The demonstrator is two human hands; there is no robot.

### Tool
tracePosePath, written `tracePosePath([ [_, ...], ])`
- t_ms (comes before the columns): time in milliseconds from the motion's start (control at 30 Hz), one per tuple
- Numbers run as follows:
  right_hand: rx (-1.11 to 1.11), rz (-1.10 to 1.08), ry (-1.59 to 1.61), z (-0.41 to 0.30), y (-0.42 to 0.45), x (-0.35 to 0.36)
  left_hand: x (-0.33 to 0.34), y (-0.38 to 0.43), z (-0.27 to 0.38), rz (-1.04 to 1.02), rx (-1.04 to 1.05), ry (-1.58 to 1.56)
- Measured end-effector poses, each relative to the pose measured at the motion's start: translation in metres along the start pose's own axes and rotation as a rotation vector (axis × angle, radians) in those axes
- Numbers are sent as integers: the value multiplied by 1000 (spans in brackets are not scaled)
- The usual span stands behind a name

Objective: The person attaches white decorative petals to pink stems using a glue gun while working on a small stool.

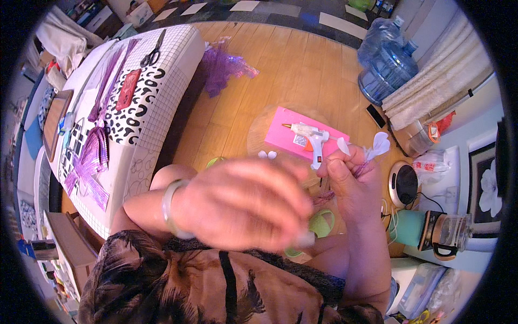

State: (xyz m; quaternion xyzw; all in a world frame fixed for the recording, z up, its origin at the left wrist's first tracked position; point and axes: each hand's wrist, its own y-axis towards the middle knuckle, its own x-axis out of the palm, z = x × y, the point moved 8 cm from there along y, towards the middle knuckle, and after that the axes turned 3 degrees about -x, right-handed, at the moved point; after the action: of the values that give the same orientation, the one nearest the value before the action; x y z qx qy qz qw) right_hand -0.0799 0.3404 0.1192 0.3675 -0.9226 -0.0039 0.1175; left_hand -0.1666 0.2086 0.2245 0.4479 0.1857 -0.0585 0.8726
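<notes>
My right hand [354, 178] pinches thin purple strands with white petals [378, 146] standing out beyond the fingers. One more white petal [343, 146] shows by the thumb tip. My left hand [247, 202], blurred by motion, reaches across in front of my body with a pale bangle [172, 208] on its wrist. A small whitish piece [306, 239] sticks out from its fingertips; blur hides its exact shape. Beyond both hands, a white hot glue gun [309, 135] lies on a pink board [279, 129] on a round stool. Two small white pieces [267, 154] sit beside the board.
At left, a cloth-covered table [178, 52] carries black scissors [152, 54], a red packet [128, 89], purple strands [117, 77] and a purple bow [87, 166]. Purple film [224, 67] lies beyond its edge. Blue water bottles [388, 73] and a glass kettle [449, 235] stand right.
</notes>
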Motion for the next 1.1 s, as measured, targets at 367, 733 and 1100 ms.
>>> tracePosePath([
  [367, 49, -30, 61, 13, 2, 4, -3, -1, 49, 74, 280, -262],
  [733, 72, -38, 102, 14, 3, -1, -1, -1, 41, -52, 295, -288],
  [1100, 81, -39, 75, 4, 0, -1, -9, -18, -58, 185, -212, 256],
])
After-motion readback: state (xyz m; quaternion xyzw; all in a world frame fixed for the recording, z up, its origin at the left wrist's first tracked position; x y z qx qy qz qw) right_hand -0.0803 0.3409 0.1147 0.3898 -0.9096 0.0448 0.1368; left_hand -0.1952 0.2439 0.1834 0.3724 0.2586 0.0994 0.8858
